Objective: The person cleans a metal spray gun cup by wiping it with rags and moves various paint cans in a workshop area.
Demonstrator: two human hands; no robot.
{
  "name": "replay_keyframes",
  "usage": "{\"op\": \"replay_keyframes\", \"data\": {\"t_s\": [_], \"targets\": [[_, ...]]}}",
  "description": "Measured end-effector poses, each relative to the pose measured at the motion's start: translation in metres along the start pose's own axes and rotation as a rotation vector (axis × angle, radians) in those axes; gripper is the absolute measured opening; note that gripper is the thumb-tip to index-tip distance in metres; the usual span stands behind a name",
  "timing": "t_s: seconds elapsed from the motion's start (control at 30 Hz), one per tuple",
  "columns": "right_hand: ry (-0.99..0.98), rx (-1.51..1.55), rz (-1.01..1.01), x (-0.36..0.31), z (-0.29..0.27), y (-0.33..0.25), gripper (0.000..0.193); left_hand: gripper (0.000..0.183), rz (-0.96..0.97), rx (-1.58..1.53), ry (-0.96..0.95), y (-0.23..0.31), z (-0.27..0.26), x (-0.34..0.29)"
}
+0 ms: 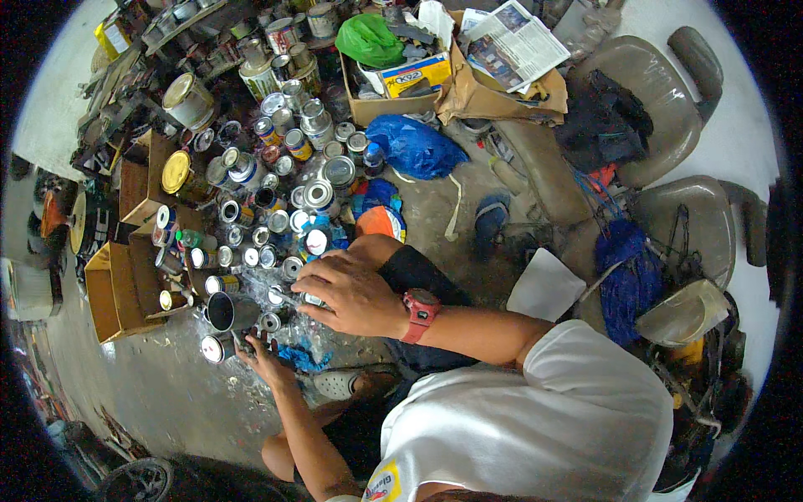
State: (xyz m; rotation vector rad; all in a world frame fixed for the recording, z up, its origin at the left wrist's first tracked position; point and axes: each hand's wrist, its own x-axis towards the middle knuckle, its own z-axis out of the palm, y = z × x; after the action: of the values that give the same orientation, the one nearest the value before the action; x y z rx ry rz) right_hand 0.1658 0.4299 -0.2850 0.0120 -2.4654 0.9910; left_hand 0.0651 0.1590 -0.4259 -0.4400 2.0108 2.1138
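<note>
Two-handed, worked low among paint cans [318, 194] on the floor [159, 393]. Held the left hand [266, 360], fingers parted, just beside an open grey can [243, 314]; held the right hand [355, 293], fingers bent, near small silver-topped cans [292, 267]. Could not tell either grip, empty or clamped. Wore a red watch [421, 314] on the right wrist.

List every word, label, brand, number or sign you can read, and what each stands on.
Wording is withheld; locations only.
Yellow-and-blue panel: large, legible lettering.
Yellow-edged shirt patch: lettering, partly legible.
Newspaper: print too small to read.
Can label: too small to read.
</note>
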Motion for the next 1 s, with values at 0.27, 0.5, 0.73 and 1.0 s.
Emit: {"op": "replay_keyframes", "data": {"t_s": [0.27,0.5,0.73,1.0], "targets": [[0.026,0.027,0.009,-0.003,-0.005,0.002,0.029,0.064,0.002,-0.044,-0.017,-0.008,-0.004,0.004],[0.044,-0.003,-0.006,-0.005,-0.006,0.002,0.028,0.066,-0.041,-0.034,0.041,-0.003,0.003,-0.001],[0.043,0.043,-0.01,-0.005,-0.006,0.003,0.028,0.068,-0.029,-0.03,0.035,-0.011,-0.008,0.004],[0.014,0.061,0.013,-0.004,-0.008,0.003,0.029,0.065,-0.019,-0.018,0.035,-0.004,0.0,-0.003]]}}
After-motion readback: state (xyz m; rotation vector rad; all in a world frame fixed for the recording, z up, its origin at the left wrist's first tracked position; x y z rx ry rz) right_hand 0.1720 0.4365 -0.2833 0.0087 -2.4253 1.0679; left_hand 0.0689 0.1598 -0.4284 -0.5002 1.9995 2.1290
